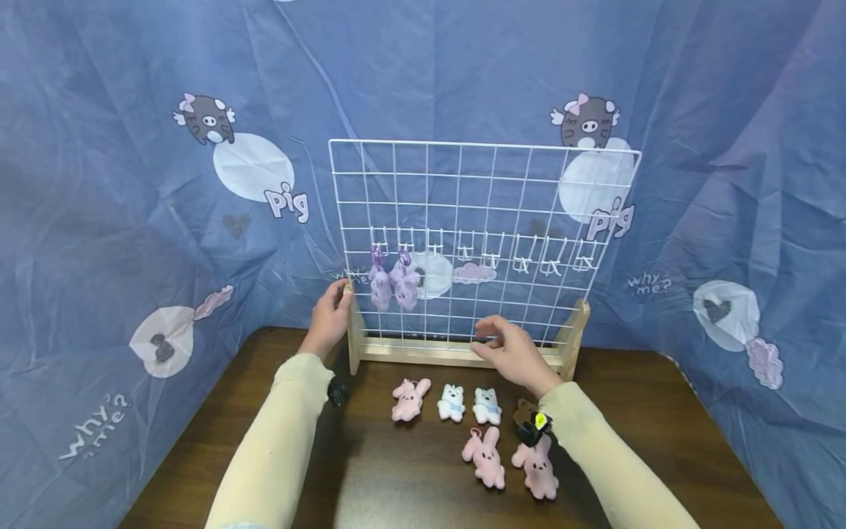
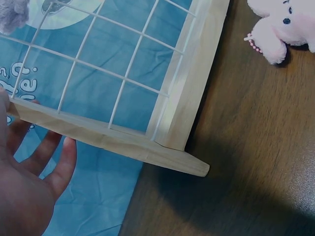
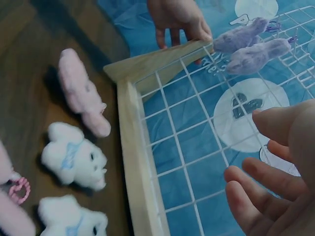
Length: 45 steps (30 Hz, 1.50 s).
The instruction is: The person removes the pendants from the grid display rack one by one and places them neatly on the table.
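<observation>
A white wire grid rack (image 1: 476, 213) stands upright in a wooden base. My left hand (image 1: 330, 316) grips the upper end of its left wooden side post (image 2: 98, 135), with fingers behind it. In front of the grid's lower part is my right hand (image 1: 512, 351), its thumb and fingers spread apart and holding nothing. Two purple plush keychains (image 1: 393, 286) hang side by side from hooks at the grid's left. On the table below lie two white plush bears (image 1: 452, 404) with blue scarves and several pink plush bunnies (image 1: 487, 459). A brown plush (image 1: 525, 410) is partly hidden by the right wrist.
More white hooks (image 1: 522, 263) run in a row along the grid to the right of the purple plushes. The dark wooden table (image 1: 370, 477) ends against a blue printed cloth (image 1: 132, 220) behind and at both sides.
</observation>
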Tool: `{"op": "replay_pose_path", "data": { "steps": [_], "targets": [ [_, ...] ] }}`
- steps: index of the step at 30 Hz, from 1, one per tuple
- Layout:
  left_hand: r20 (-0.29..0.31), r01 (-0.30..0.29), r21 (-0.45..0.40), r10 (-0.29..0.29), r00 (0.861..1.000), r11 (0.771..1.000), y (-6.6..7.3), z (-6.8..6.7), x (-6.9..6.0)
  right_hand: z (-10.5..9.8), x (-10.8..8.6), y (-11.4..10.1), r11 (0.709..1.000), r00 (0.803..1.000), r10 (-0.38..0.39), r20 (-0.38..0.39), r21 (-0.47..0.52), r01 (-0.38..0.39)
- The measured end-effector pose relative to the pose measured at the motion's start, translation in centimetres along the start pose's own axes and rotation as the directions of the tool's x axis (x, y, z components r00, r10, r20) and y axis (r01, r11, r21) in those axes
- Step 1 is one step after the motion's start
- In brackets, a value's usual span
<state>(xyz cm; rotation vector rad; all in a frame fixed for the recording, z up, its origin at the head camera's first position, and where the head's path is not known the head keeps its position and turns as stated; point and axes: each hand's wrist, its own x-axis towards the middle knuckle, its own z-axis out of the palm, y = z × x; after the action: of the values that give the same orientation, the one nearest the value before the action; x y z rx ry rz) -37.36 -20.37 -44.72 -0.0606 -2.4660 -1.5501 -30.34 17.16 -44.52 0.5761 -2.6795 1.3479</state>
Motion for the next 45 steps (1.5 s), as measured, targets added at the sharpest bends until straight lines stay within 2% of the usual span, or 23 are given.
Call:
{"op": "replay_pose_path", "data": {
  "steps": [10,18,29,39,45],
  "targets": [
    [-0.003,0.004,-0.004,-0.004,1.0,1.0,0.0,-0.1,0.0,0.9,2.6,-2.5,0.995,0.999,-0.019,-0.028,0.096,0.022],
    [-0.008,-0.015,0.003,0.015,1.0,1.0,0.1,-0.2,0.0,1.9,4.5,-4.7,0.996,1.0,-0.028,-0.014,0.082,0.029],
    [-0.015,-0.019,-0.012,0.019,1.0,1.0,0.0,-0.2,0.1,2.9,5.8,-7.1,0.986,1.0,-0.007,0.014,0.165,0.005],
    [-0.013,-0.025,0.003,0.025,1.0,1.0,-0.1,-0.1,0.2,3.8,7.1,-8.3,0.963,1.0,0.009,-0.025,0.268,-0.002],
    [-0.012,-0.02,-0.002,0.02,1.0,1.0,-0.2,0.0,0.1,4.2,7.6,-9.3,0.962,0.999,0.018,-0.033,0.273,-0.008]
  ]
}}
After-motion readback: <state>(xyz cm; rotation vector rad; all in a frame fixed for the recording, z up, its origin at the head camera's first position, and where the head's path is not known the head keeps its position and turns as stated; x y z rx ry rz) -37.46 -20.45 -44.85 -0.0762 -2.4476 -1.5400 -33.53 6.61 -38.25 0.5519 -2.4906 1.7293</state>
